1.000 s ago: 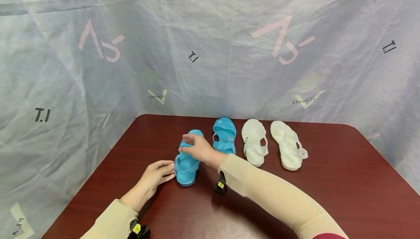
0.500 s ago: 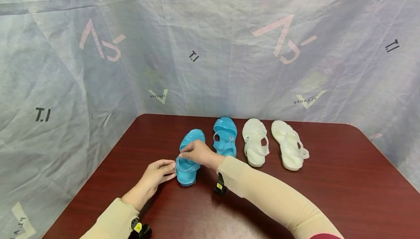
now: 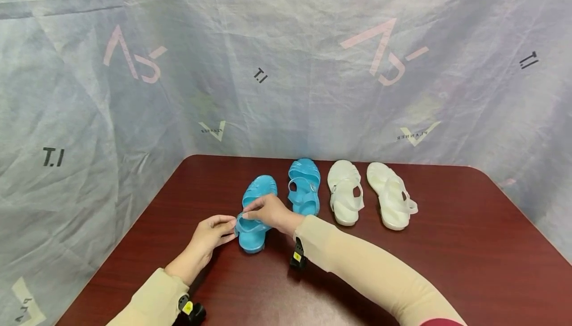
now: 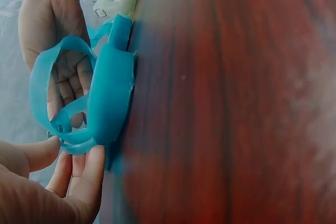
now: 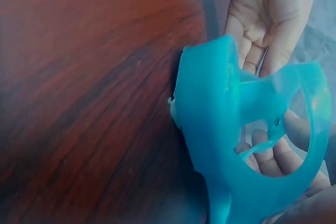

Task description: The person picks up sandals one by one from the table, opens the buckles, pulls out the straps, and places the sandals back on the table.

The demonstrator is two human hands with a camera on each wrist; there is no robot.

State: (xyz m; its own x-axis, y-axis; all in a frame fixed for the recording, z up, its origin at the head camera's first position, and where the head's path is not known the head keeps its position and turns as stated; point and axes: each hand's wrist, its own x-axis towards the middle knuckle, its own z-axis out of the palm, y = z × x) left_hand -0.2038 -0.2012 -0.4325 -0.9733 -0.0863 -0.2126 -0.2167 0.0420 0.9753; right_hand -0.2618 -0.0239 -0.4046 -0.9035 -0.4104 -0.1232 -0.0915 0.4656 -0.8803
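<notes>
A blue jelly sandal [image 3: 252, 242] lies on the table with its toe pointing away, left of its blue mate [image 3: 305, 169]. At its left side my left hand [image 3: 211, 235] pinches the ankle strap by the buckle between thumb and fingers. From the right, my right hand [image 3: 270, 211] reaches over the sandal and pinches the strap near that same buckle. In the left wrist view the strap [image 4: 41, 90] stands up as a loop above the heel. The right wrist view shows the right thumb [image 5: 298, 129] against a strap part with a small hole. Fingers partly hide the buckle.
Two white sandals, one upright [image 3: 344, 172] and one slanted [image 3: 393, 206], lie right of the blue mate. The dark red table [image 3: 456, 236] ends at a grey printed cloth [image 3: 286, 102] behind it.
My right hand has come down from above the sandal's front to the strap and now pinches it beside the left hand. The left hand has stayed at the sandal's left side.
</notes>
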